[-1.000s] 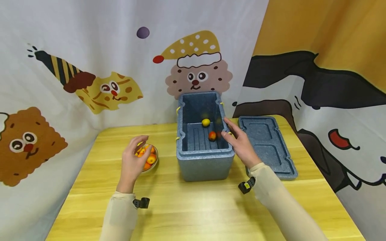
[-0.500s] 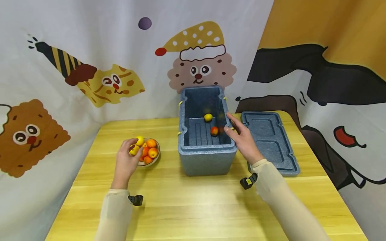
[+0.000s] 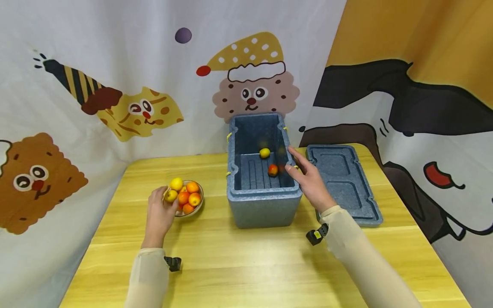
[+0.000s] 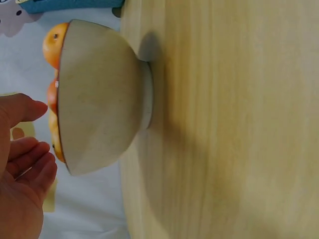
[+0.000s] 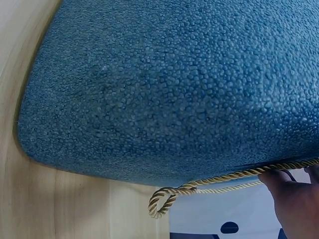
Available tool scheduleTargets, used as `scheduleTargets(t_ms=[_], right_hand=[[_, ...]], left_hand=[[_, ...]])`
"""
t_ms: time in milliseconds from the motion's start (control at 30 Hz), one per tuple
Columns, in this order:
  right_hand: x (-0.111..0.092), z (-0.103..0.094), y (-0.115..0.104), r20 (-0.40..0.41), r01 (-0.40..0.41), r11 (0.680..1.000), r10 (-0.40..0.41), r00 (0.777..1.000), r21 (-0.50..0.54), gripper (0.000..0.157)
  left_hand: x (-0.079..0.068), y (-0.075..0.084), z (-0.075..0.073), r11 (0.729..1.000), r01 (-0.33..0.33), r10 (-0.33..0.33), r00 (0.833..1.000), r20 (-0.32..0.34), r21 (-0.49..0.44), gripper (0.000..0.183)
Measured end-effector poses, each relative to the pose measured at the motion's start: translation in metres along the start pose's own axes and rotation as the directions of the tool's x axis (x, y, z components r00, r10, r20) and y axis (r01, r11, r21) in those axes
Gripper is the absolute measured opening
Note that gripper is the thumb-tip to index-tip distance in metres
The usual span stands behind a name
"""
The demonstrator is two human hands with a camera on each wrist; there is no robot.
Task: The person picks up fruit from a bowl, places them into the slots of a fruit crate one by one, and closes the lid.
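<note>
My left hand (image 3: 159,216) reaches to the near left of a round bowl (image 4: 99,99), fingers and thumb spread around a lemon (image 3: 170,196) at its left edge. In the left wrist view a gap shows between thumb and fingertips beside the rim; firm contact cannot be seen. Another lemon (image 3: 176,184) and several orange-coloured fruits (image 3: 192,187) fill the bowl. My right hand (image 3: 312,182) rests on the right rim of a blue-grey foam box (image 3: 263,211), fingers extended, near its yellow rope (image 5: 229,177). Inside the box lie a yellow fruit (image 3: 264,153) and a red-orange fruit (image 3: 272,170).
A blue-grey lid (image 3: 343,184) lies flat on the table right of the box, partly behind my right hand. The wooden table (image 3: 239,265) ends at a printed curtain (image 3: 154,47) behind. The box stands close to that curtain.
My left hand has drawn back to the left and lowered around the lemon at the bowl's left edge, uncovering more fruit. My right hand has stayed on the box rim.
</note>
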State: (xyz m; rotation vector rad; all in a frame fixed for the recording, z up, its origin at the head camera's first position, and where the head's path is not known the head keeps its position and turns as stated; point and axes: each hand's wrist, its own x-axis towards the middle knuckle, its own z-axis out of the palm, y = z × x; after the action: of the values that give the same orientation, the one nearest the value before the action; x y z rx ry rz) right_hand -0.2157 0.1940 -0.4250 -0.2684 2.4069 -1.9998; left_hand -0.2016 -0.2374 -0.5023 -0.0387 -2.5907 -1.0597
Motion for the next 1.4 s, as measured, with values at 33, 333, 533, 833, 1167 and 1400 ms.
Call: scheduleTargets(t_ms=[33, 333, 533, 833, 1167, 1400], right_hand=[[0.0, 0.001, 0.0, 0.0, 0.002, 1.0, -0.002, 1.0, 0.001, 0.057], [0.0, 0.001, 0.0, 0.006, 0.002, 1.0, -0.002, 1.0, -0.006, 0.057], [-0.007, 0.003, -0.018, 0.015, -0.012, 1.0, 0.012, 1.0, 0.003, 0.057], [-0.014, 0.005, -0.034, 0.018, 0.0, 1.0, 0.0, 1.0, -0.003, 0.057], [-0.013, 0.005, -0.03, 0.023, -0.01, 1.0, 0.01, 1.0, -0.003, 0.058], [-0.009, 0.003, -0.019, 0.021, 0.005, 1.0, -0.005, 1.0, -0.004, 0.058]], left_hand=[[0.0, -0.002, 0.001, 1.0, -0.004, 0.004, 1.0, -0.002, 0.006, 0.049], [0.0, -0.008, 0.003, 0.999, -0.015, 0.014, 1.0, 0.025, 0.051, 0.042], [0.001, -0.011, 0.005, 0.998, -0.004, 0.002, 0.999, 0.04, 0.064, 0.041], [0.005, -0.015, 0.009, 0.997, 0.006, -0.007, 1.0, 0.013, 0.083, 0.036], [0.004, -0.021, 0.015, 0.994, -0.05, 0.056, 0.997, -0.056, 0.096, 0.037], [0.001, -0.022, 0.015, 0.993, -0.075, 0.081, 0.995, -0.059, 0.09, 0.038]])
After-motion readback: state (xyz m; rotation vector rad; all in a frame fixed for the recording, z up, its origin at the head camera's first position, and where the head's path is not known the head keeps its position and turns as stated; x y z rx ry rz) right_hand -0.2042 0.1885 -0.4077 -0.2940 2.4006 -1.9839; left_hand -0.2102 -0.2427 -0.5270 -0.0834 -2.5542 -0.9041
